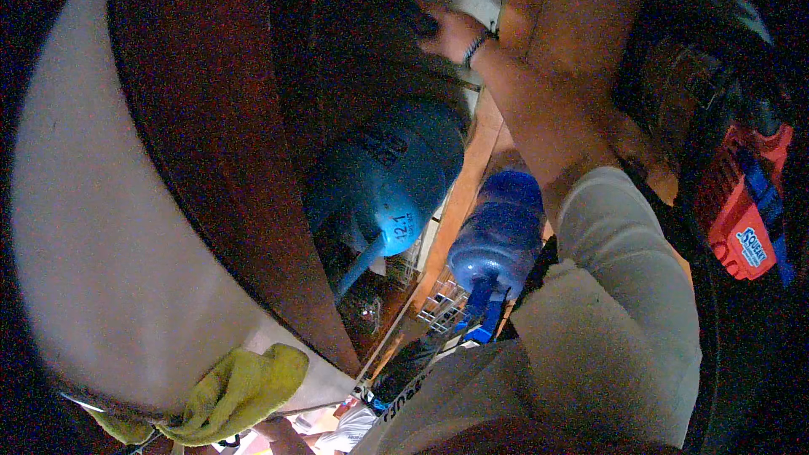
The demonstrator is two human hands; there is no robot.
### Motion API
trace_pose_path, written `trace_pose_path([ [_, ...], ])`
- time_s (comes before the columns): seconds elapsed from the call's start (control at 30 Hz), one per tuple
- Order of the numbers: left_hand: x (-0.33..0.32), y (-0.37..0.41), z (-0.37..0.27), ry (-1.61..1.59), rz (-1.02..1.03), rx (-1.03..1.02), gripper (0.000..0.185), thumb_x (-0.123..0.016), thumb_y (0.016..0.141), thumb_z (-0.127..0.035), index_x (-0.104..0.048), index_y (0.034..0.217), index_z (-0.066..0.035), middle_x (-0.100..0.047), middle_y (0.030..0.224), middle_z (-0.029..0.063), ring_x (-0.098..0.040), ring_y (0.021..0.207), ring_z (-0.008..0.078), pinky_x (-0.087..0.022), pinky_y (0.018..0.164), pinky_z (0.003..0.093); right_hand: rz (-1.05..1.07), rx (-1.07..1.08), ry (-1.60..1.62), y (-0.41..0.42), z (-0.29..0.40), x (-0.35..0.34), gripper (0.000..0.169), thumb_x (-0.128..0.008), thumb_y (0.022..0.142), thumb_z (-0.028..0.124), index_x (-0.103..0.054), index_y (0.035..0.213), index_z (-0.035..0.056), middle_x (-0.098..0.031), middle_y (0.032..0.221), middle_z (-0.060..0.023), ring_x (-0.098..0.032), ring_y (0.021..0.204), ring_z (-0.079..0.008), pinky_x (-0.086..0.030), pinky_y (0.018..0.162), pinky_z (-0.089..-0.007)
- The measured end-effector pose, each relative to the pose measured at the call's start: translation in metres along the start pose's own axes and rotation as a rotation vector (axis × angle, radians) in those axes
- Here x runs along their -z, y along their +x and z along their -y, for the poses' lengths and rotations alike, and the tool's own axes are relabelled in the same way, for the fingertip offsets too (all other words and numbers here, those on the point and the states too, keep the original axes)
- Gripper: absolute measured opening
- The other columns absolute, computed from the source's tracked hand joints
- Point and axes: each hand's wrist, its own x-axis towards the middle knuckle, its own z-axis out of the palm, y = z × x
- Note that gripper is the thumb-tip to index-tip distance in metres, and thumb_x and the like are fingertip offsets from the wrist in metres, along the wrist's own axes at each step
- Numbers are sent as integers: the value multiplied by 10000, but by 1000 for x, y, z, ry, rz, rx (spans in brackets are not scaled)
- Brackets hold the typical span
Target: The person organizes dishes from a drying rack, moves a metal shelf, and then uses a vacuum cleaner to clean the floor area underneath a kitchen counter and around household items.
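My right hand, with a dark beaded bracelet at the wrist, reaches into deep shadow at the upper middle. Its fingers are blurred and partly lost against something dark, so whether they hold anything cannot be told. Below the hand lies a rounded blue-teal plastic container with dark printed marks. A translucent blue water jug is beside my forearm, with its neck towards the bottom of the picture. My left hand is out of view.
A dark reddish-brown panel borders a pale curved surface on the left. A yellow-green cloth hangs at lower left. White wire racks stand below the jug. A red plastic item is at right. Another person's white shirt shows at bottom.
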Motion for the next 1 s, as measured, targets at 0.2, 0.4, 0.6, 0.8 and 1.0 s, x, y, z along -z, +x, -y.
trace_pose_path([
  [0.2, -7, 0, -5, -23, 10, 27, 526, -366, 714, -423, -312, 1087, -57, -304, 1125, 115, -305, 1018, 258, -237, 858, 381, 158, 174, -22, -80, -2, -38, 653, -548, 578, 260, -245, 1154, 212, -451, 1004, -135, -483, 830, -284, -377, 743, -308],
  [0.4, -2, -8, -3, -60, -7, 52, 528, -355, 716, -434, -313, 1088, -62, -300, 1128, 111, -298, 1022, 257, -229, 862, 381, 118, -61, 3, -55, 4, -8, 579, -549, 565, 261, -342, 1102, 195, -505, 819, -179, -499, 749, -294, -397, 684, -335],
  [0.6, -16, -14, -6, -133, -56, 81, 539, -329, 723, -450, -301, 1097, -63, -292, 1133, 113, -268, 1042, 252, -202, 874, 391, -107, -47, -53, -6, 6, 51, 639, -554, 578, 288, -256, 1142, 263, -516, 793, -181, -516, 715, -289, -412, 658, -319],
  [0.8, -6, -11, -4, -27, 44, 44, 544, -324, 726, -448, -294, 1099, -54, -287, 1136, 115, -268, 1041, 255, -200, 874, 395, 221, -350, 207, -5, 54, 88, 609, -519, 623, 277, -248, 1160, 180, -346, 1114, -141, -322, 1031, -275, -286, 837, -345],
  [1.0, 7, 5, 4, -173, 315, 90, 533, -319, 737, -422, -288, 1097, -30, -286, 1139, 119, -282, 1034, 258, -214, 868, 400, 7, -5, -30, -17, 17, 30, 626, -573, 568, 264, -301, 1127, 185, -517, 852, -153, -504, 770, -274, -399, 697, -304],
])
